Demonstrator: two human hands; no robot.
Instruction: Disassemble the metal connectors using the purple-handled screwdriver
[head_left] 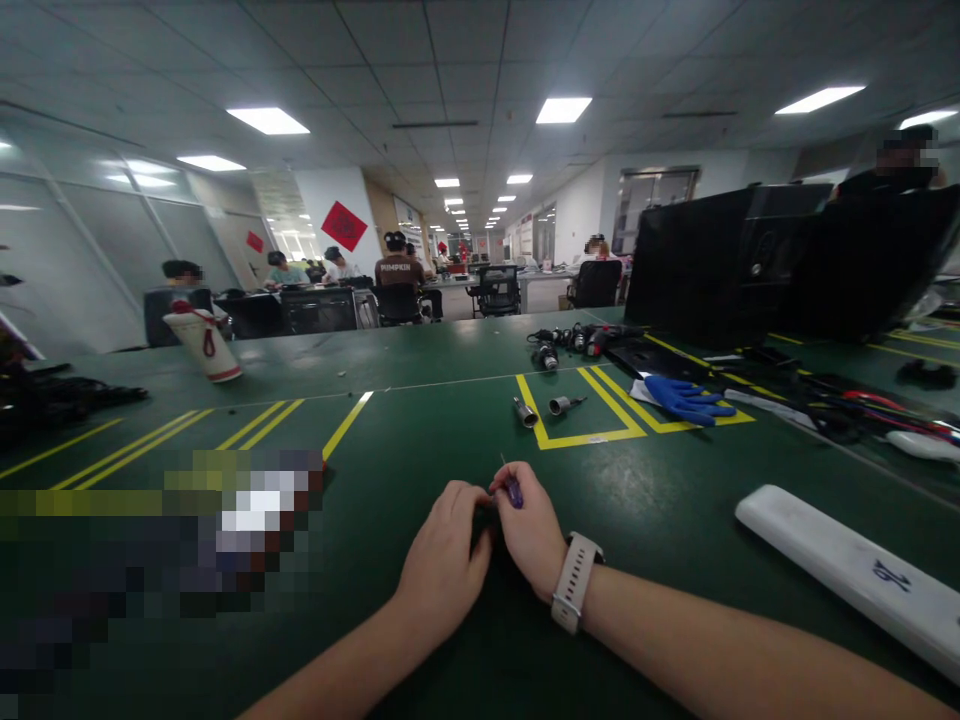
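Above the green table [375, 520], my right hand [531, 525] is closed around what looks like a small screwdriver [514, 492] with a purple handle and a thin shaft pointing up. A pale watch is on that wrist. My left hand [444, 545] is curled, its fingertips meeting those of the right. Whatever its fingers hold is hidden from view. Beyond the hands lie two metal socket-like cylinders, one [525, 412] by a yellow tape line and another [564, 405] with a thin stem, inside the taped rectangle.
A blue work glove [686, 400] lies at right, near dark tools [574, 342] and cables [862, 405]. A long white case [847, 570] lies at near right. Black computer equipment [705, 265] stands behind. At left are a cup [206, 345] and a blurred-out object [262, 520]. People sit farther back.
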